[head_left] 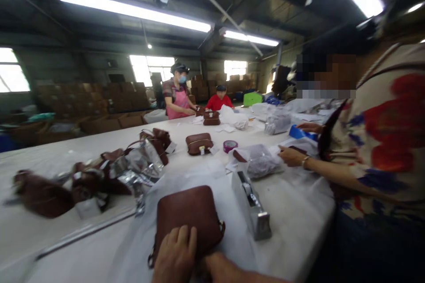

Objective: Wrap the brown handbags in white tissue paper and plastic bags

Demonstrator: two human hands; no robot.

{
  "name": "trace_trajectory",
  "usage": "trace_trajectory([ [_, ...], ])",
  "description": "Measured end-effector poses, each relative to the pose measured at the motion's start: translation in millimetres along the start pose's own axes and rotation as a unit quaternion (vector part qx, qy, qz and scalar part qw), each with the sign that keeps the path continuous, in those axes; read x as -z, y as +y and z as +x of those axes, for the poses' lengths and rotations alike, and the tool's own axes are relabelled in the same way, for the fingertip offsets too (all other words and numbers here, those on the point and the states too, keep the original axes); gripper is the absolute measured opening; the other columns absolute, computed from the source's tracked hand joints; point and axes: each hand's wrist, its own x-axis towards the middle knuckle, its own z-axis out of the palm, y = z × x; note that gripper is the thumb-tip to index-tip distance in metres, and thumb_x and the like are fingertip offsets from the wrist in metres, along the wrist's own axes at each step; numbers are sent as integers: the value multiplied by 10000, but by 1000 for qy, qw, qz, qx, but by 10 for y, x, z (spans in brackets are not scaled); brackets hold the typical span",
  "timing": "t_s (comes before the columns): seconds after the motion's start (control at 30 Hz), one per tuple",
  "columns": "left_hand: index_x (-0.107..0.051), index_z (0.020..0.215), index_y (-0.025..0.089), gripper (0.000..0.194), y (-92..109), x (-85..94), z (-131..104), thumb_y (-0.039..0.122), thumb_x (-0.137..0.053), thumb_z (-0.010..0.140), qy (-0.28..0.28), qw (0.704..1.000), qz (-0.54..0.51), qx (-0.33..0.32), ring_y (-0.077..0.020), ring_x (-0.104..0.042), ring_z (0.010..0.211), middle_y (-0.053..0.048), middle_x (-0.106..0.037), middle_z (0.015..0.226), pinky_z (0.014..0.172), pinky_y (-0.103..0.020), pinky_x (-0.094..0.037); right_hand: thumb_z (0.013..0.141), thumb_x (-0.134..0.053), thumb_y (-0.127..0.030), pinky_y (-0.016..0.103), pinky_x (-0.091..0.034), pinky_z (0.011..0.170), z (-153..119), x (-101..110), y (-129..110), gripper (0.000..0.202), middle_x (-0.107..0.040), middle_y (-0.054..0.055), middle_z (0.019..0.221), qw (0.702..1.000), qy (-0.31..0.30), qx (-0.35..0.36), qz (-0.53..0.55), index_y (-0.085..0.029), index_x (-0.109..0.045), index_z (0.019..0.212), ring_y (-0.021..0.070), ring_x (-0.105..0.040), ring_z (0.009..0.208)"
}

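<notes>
A dark brown handbag lies on white wrapping paper right in front of me. My left hand rests on the bag's near part, its fingers laid along the leather. At the bag's near edge is my right hand; its fingers are hidden, so whether it grips the bag cannot be told. Small metal rings show at the bag's sides. Just right of the bag stands a grey tape dispenser.
Brown bags with silver wrapping lie at left, near a long metal strip. Beyond are another brown bag and a tape roll. At right, a co-worker's hand touches a wrapped bag. Two people work at the far side.
</notes>
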Motion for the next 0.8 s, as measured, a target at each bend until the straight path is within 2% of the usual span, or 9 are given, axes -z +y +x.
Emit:
trace_trajectory([
  [0.07,-630,1211,195,420,2,213,55,33,-518,840,-47,999,-8,-5,-244,-613,938,-95,-673,1067,808,-364,-525,811,-635,-224,314,-521,737,-28,-171,-18,201,-721,29,943,1000,22,-5,18,-168,-716,986,202,-638,820],
  [0.13,-620,1192,172,332,-6,379,121,93,-507,891,-85,996,-23,-15,-248,-599,957,-97,-659,1065,810,-360,-526,707,-576,-141,292,-486,714,-46,-232,-62,302,-739,26,882,998,55,-14,30,-178,-743,956,199,-624,767],
  [0.2,-616,1182,164,296,-22,500,170,128,-514,906,-107,993,-37,-13,-257,-592,970,-98,-655,1070,813,-369,-533,640,-533,-119,276,-463,674,-40,-216,-111,424,-738,22,846,996,62,-24,51,-177,-743,1005,177,-601,698],
  [0.3,-622,1161,177,273,-56,617,217,149,-527,908,-115,991,-62,0,-256,-591,977,-92,-659,1063,831,-378,-538,607,-515,-119,254,-423,597,19,-170,-145,523,-694,-1,764,993,66,-34,97,-163,-714,1089,138,-539,605],
  [0.43,-633,1141,202,256,-81,694,243,178,-518,914,-107,989,-97,18,-259,-596,986,-80,-666,1048,840,-399,-543,551,-515,-107,233,-364,530,133,-175,-87,579,-577,-55,634,985,86,-50,143,-170,-690,1099,102,-446,533],
  [0.53,-630,1157,205,302,-78,677,193,159,-547,870,-80,989,-118,28,-267,-594,1015,-78,-666,1091,891,-430,-532,544,-515,-136,232,-316,482,166,-189,-50,554,-492,-76,543,982,86,-62,159,-163,-690,1069,96,-383,479],
  [0.6,-620,1185,214,391,-73,606,122,135,-590,803,-37,990,-131,33,-284,-563,1138,-82,-646,1195,1014,-470,-476,539,-506,-156,236,-320,488,162,-192,-53,511,-493,-68,542,979,96,-52,170,-160,-704,1010,100,-385,489],
  [0.7,-573,1287,236,557,-67,406,7,134,-619,742,43,993,-109,31,-319,-450,1335,-86,-580,1373,1151,-537,-328,525,-510,-175,249,-400,577,159,-208,-62,445,-586,-27,646,971,121,-26,206,-154,-720,916,123,-475,588],
  [0.8,-544,1342,248,549,-60,172,-55,132,-570,807,122,991,-45,29,-299,-478,1323,-77,-605,1373,1126,-523,-327,527,-540,-198,278,-457,611,189,-246,-32,415,-609,-11,637,961,124,-68,236,-141,-732,891,154,-530,601],
])
